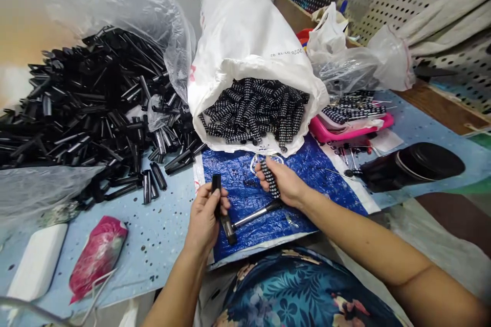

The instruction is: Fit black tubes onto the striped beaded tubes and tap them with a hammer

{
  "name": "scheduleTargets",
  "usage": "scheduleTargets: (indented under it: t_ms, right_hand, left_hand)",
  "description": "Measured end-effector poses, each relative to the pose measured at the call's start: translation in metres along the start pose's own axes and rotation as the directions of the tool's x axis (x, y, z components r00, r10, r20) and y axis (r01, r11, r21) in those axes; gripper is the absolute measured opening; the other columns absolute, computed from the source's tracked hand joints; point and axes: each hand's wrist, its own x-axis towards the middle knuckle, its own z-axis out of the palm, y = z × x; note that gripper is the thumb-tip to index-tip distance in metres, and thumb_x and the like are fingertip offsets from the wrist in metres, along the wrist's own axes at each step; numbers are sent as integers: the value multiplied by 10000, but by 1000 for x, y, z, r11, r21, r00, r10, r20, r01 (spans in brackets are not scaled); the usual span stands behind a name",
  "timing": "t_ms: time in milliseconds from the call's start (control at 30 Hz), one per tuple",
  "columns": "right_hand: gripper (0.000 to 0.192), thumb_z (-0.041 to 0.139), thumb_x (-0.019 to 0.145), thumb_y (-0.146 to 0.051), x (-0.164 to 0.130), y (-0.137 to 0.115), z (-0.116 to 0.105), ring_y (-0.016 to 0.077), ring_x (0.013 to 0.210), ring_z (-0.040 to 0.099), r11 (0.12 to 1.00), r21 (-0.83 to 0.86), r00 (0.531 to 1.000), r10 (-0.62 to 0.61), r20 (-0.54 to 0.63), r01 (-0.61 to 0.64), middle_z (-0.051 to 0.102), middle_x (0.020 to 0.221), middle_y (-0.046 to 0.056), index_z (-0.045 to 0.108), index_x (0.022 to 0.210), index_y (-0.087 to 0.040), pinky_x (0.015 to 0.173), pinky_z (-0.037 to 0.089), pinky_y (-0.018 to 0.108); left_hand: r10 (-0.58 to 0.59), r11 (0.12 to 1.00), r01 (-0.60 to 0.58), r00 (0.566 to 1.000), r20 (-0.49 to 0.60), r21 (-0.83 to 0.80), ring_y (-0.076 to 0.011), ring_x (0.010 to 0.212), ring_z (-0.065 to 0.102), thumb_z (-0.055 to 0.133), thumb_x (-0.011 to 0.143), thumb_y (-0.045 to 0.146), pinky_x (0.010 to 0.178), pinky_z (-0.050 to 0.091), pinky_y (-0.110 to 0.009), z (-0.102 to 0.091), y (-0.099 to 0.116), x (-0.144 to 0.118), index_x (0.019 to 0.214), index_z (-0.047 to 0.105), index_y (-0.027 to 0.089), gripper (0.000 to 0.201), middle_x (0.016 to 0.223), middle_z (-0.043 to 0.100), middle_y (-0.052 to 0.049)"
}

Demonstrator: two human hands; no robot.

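My left hand (205,214) is closed around a glossy black plastic tube-like piece (216,184), held upright with its top showing above the thumb. My right hand (284,181) grips a short black stick with rows of white flecks (269,179), tilted near the sack's mouth. Between and below the hands lies a hammer (253,215) with a metal shaft, its head close to my left hand and its dark grip under my right. A white woven sack (245,15) lies open toward me, with many similar flecked sticks (257,107) inside.
At the left is a large heap of black plastic pieces (95,97) under clear plastic sheeting. A blue printed sheet (245,163) covers the table front. A pink tray (326,133) and a black bottle (414,166) are on the right. A pink packet (97,255) lies beside a white box (38,260).
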Motion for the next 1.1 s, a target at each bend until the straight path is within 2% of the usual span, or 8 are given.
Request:
scheduleTargets:
  t_ms: [267,400,500,567,667,767,933,1100]
  right_hand:
    - [526,533,911,-687,-18,13,23,80,446,354,985,102,990,-142,-6,142,432,623,-43,570,1098,-197,424,301,200]
    - [488,520,930,-644,-21,20,33,158,764,599,963,90,962,-242,-127,255,620,927,68,616,1016,-173,679,526,278]
    - [501,448,971,-629,-22,22,30,228,1026,619,949,-95,948,-308,-79,301,616,1166,115,614,1112,-178,908,535,377]
    - [625,526,923,-673,-25,20,19,282,1273,505,848,-296,894,-444,60,440,505,1379,145,521,1330,-199,1032,480,436]
    - [1060,738,754,-682,-29,16,-3,352,1471,200,453,-557,703,-587,401,696,171,1593,172,221,1562,-231,1129,371,536]
    - [986,763,832,-476,-33,14,-15,338,1448,271,120,-570,527,-568,632,813,265,1553,197,176,1578,-208,1156,326,560]
    - [947,762,834,-434,-39,16,-8,326,1353,433,-27,-576,436,-626,647,817,430,1436,219,230,1558,-133,1111,431,497]
    - [895,720,870,-358,-47,19,-1,334,1338,454,-155,-599,387,-632,671,786,424,1437,242,216,1561,-95,1071,484,485]
  left_hand:
    - [37,987,-44,998,45,154,-45,453,372,640,846,506,445,269,-193,36,-15,-16,932,515,166,372,677,561,32]
    - [198,949,-201,979,39,244,-97,683,542,786,730,415,651,449,-222,58,-26,-17,968,624,173,377,862,638,-15]
    - [238,921,-264,964,122,288,-120,753,539,763,758,382,720,449,-239,64,-29,-15,946,667,175,295,854,623,-15]
    - [216,919,-248,967,135,307,-109,697,484,731,791,400,666,417,-233,59,-27,-15,882,662,163,263,784,579,-5]
    - [156,931,-187,980,120,315,-98,667,435,751,771,427,624,383,-221,46,-23,-19,823,632,152,304,741,527,6]
    - [140,931,-171,983,118,322,-94,656,435,748,774,468,617,379,-216,38,-22,-23,825,620,152,346,720,512,11]
    - [123,949,-135,991,60,286,-97,520,373,420,941,641,519,335,-237,42,-27,-25,861,576,164,507,596,443,23]
    - [241,943,-248,969,61,223,-139,876,537,544,928,536,828,445,-240,49,-30,-26,973,646,180,373,933,621,-33]
